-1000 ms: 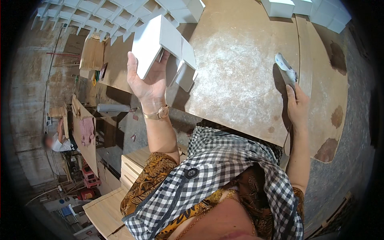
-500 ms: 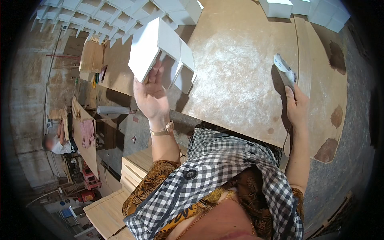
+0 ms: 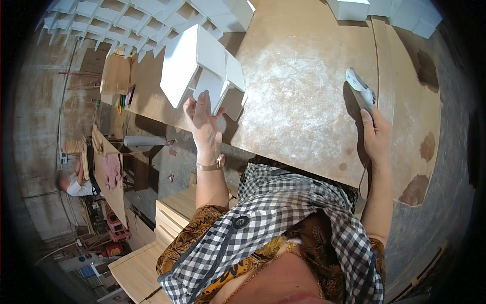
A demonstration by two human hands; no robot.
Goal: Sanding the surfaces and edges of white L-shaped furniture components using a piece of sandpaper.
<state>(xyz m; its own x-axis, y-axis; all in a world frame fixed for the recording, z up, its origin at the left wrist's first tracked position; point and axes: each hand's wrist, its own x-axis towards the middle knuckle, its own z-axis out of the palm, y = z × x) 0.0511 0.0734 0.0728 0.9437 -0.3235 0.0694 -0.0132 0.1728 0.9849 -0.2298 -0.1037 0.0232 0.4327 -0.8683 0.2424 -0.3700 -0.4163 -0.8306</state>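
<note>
My left hand (image 3: pixel 203 124) is up at the white box (image 3: pixel 179 66) on the left of the work table. Its fingers are bent round the lower edge of a white panel (image 3: pixel 211 85) in the box's near opening. Some fingertips are hidden behind that edge. On the right, my right hand (image 3: pixel 377 137) grips the lower end of a curled, pale piece of sandpaper (image 3: pixel 360 87), its marked back showing. The sandpaper is held above the brown table (image 3: pixel 314 142), casting a dark shadow to its left.
White powder (image 3: pixel 288 86) covers the table's middle. A stack of white slatted frames (image 3: pixel 147 25) stands far left, and white boxes (image 3: pixel 352 9) at the far right. Wooden drawers (image 3: pixel 169 223) are beside me at lower left. Another person (image 3: pixel 81 185) works at a bench further left.
My left hand has drawn out of the box's opening and shifted slightly right and nearer. A white panel now shows in that opening. My right hand has stayed almost still.
</note>
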